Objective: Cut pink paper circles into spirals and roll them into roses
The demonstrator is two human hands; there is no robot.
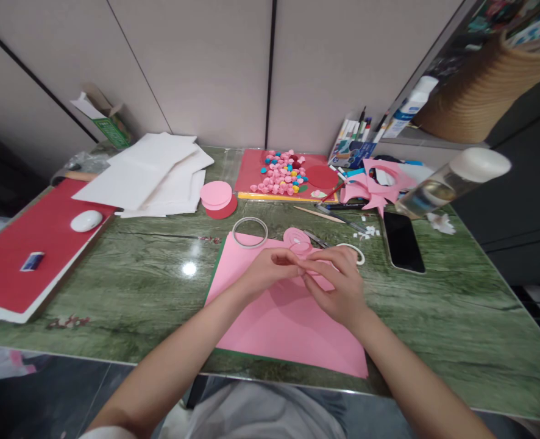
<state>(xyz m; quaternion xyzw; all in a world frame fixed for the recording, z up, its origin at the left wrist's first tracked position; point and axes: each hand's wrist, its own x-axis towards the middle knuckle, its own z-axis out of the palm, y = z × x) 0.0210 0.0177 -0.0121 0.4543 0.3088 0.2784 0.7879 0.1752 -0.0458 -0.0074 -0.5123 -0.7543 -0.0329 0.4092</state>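
Head cam: both hands meet over the middle of a pink sheet point(288, 317) lying on the green table point(457, 305). The left hand point(267, 271) has its fingers curled in, tips pinched on a pink paper curl point(297, 239) — and the right hand point(341, 286) comes in from the other side and pinches the same piece, fingers bent, not spread at all. The curl sits right at the fingertips, sticking out on their far side. Just beyond the left hand there's a tape ring point(234, 235) flat on the table, and a second ring point(361, 255) peeks out behind the right hand. Off to the right of the right hand lies a phone point(403, 242), with a clear bottle point(453, 183) past it. Further back from the hands — a red tray point(249, 167) of little paper flowers point(281, 174).
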